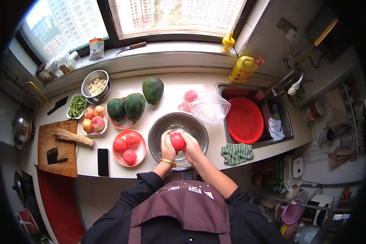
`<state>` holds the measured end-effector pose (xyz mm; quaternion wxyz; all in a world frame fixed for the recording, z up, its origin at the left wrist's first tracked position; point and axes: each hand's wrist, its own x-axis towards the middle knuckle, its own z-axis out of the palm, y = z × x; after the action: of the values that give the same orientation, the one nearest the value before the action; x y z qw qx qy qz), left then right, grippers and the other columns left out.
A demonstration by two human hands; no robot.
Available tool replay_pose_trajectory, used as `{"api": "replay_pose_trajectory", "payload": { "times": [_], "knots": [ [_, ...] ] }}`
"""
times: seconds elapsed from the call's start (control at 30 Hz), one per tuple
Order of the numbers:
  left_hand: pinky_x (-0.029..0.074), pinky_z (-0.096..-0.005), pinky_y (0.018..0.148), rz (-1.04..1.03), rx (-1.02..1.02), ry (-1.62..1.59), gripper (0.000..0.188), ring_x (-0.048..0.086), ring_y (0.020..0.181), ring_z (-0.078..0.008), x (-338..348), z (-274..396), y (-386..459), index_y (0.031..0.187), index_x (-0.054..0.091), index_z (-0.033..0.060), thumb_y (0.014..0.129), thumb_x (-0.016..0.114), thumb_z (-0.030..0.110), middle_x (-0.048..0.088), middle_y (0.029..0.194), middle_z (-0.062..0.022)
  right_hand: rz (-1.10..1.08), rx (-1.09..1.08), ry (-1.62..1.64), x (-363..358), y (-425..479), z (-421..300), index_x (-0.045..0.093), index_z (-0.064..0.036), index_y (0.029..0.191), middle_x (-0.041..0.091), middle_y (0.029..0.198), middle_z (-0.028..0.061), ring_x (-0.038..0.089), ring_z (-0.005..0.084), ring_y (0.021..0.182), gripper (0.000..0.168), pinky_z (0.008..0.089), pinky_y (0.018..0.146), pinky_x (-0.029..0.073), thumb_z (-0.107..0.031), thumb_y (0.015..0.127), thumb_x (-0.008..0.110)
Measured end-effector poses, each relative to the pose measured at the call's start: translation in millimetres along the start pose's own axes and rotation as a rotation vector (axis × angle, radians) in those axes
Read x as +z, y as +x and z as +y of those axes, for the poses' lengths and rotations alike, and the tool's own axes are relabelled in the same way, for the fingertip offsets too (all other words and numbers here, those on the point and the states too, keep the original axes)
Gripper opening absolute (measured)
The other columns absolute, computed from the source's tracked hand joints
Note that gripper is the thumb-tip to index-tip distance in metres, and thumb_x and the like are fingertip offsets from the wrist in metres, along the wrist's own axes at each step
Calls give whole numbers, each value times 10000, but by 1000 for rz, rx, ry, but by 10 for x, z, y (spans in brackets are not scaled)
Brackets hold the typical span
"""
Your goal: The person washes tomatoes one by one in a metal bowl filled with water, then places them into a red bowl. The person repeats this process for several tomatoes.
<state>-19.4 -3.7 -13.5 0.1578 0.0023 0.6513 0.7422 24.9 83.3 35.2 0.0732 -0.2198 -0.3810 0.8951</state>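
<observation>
A red tomato [177, 142] is held between my left hand [167, 146] and my right hand [192, 148], over a round metal basin [152, 134] with water in it. Left of the basin, a pink-rimmed plate [142, 155] bears three tomatoes [130, 156]. Behind the basin, on its right, lies a clear plastic bag [211, 106]. Two more reddish tomatoes [190, 96] show at the bag's left side, partly under the film. My fingers cover both sides of the held tomato.
Dark green melons [134, 106], apples [97, 123], and a bowl of garlic cloves [97, 87] stand at back left. A cleaver [52, 155] and a straw brush [73, 136] lie by the cutting board [45, 134]. A phone [103, 162] sits near the edge. Rightward are a cloth [237, 154] and a sink [288, 122] holding a red basin [244, 120].
</observation>
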Motion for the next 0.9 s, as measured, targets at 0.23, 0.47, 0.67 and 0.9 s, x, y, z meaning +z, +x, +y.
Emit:
{"api": "replay_pose_trajectory", "payload": {
  "times": [0.23, 0.47, 0.67, 0.9],
  "knots": [
    [287, -205, 306, -148, -502, -329, 328, 444, 410, -119, 11, 377, -90, 1017, 499, 177, 904, 317, 425, 532, 717, -44, -169, -21, -75, -78, -5, -73, 520, -5, 1113, 532, 1110, 120, 505, 193, 1020, 308, 309, 912, 385, -196, 921, 372],
    [351, -247, 341, 87, -655, -402, 520, 471, 422, -161, 162, 301, -119, 950, 502, 62, 889, 302, 538, 533, 670, -70, 5, -307, -586, -70, 26, 161, 523, -59, 1060, 528, 1038, 94, 510, 187, 957, 279, 309, 881, 390, -217, 830, 530],
    [356, -195, 381, -430, -556, -439, 433, 488, 470, -140, 33, 594, -138, 974, 502, 109, 838, 475, 519, 540, 701, -45, -40, -43, -136, -63, 83, -136, 568, -9, 968, 586, 909, 101, 563, 168, 766, 282, 266, 726, 464, -217, 902, 391],
    [404, -215, 392, -268, -708, -480, 422, 547, 534, -175, 21, 451, -76, 1050, 479, 113, 847, 468, 483, 561, 807, -63, 7, -172, -395, -236, 181, 174, 547, -16, 1057, 592, 955, 100, 565, 207, 895, 296, 302, 811, 441, -242, 886, 459]
  ]
}}
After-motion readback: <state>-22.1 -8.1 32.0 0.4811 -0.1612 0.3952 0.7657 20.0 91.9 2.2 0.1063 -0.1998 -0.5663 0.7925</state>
